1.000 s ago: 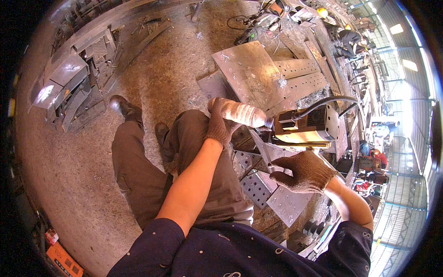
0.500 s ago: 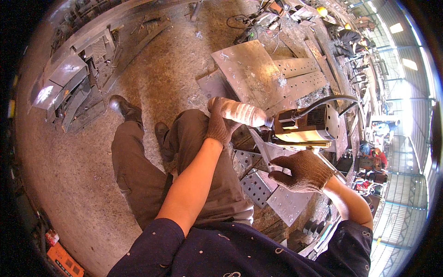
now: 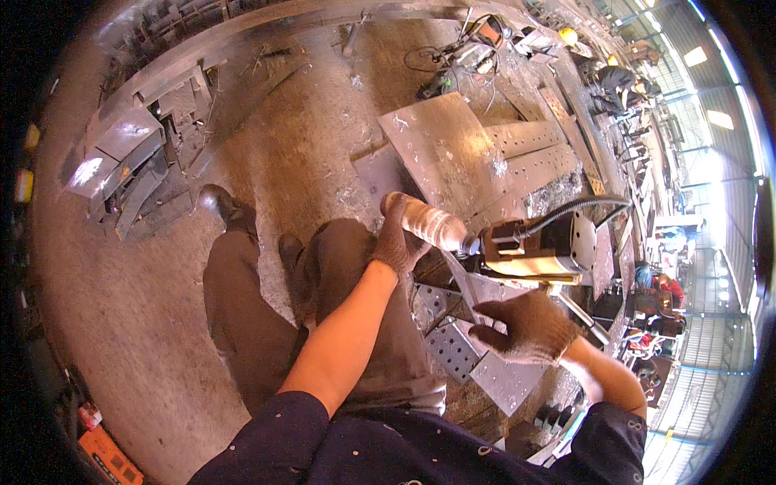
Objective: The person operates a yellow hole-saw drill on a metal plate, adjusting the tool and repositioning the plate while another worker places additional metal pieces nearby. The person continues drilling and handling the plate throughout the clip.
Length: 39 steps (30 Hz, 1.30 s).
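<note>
My left hand (image 3: 396,242), in a brown knit glove, is closed round a clear plastic bottle (image 3: 432,224). The bottle lies nearly sideways, its neck pointing right at a yellow and black magnetic drill (image 3: 537,246) with a corrugated black hose. Whether the neck touches the machine I cannot tell. My right hand (image 3: 529,326), gloved alike, hovers just below the drill with thumb and fingers apart and nothing in it. Beneath my hands lie steel plates, among them one with many drilled holes (image 3: 454,349).
A large flat steel plate (image 3: 440,145) and long perforated strips (image 3: 529,153) lie beyond the drill. Stacked steel offcuts (image 3: 129,153) stand at far left. Cables (image 3: 428,61) tangle at the back. Other people (image 3: 618,85) work at the right, and an orange box (image 3: 109,457) sits lower left.
The whole view has shifted a little, so everything sits slightly lower. My left hand still grips the bottle, and my right hand stays spread near the drill.
</note>
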Tool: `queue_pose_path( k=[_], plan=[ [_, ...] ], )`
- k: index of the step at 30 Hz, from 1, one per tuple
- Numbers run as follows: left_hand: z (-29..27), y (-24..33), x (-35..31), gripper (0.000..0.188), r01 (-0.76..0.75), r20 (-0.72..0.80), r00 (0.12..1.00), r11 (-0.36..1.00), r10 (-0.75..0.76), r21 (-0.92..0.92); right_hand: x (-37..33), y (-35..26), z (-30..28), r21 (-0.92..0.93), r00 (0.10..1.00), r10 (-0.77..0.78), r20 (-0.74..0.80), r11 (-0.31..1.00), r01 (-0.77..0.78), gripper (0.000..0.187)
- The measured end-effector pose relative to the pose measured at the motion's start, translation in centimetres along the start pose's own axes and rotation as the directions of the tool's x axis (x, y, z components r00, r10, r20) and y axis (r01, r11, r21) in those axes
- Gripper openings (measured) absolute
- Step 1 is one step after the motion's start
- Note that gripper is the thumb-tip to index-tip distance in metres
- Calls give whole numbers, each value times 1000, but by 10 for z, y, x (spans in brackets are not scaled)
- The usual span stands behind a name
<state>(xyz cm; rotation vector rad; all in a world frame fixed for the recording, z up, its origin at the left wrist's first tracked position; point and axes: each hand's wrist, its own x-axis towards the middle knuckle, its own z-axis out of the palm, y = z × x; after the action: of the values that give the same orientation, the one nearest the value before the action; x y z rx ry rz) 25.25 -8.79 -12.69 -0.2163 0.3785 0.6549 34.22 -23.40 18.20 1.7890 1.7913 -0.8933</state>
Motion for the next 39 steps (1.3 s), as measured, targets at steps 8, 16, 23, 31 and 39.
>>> queue_pose_path(
  k=[8, 16, 23, 31, 39],
  plan=[
    [14, -9, 86, 61, 111, -23, 994, 976, -109, 186, 2, -8, -5, 101, 993, 50, -110, 994, -39, 46],
    [21, -15, 165, 58, -79, 65, 996, 916, 58, 394, 10, 4, 11, 176, 973, 30, -230, 984, 11, 43],
    [-22, 1, 229, 62, -60, 110, 993, 963, 31, 262, 17, 1, -3, 157, 995, 13, -98, 988, 2, 45],
    [-33, 6, 257, 58, 156, -71, 987, 974, -146, 164, 9, 13, 11, 192, 998, 24, -50, 981, -14, 49],
    [23, 35, 160, 54, 242, -445, 895, 840, -1, 486, 7, 13, 10, 190, 998, 38, 49, 981, -47, 53]
  ],
)
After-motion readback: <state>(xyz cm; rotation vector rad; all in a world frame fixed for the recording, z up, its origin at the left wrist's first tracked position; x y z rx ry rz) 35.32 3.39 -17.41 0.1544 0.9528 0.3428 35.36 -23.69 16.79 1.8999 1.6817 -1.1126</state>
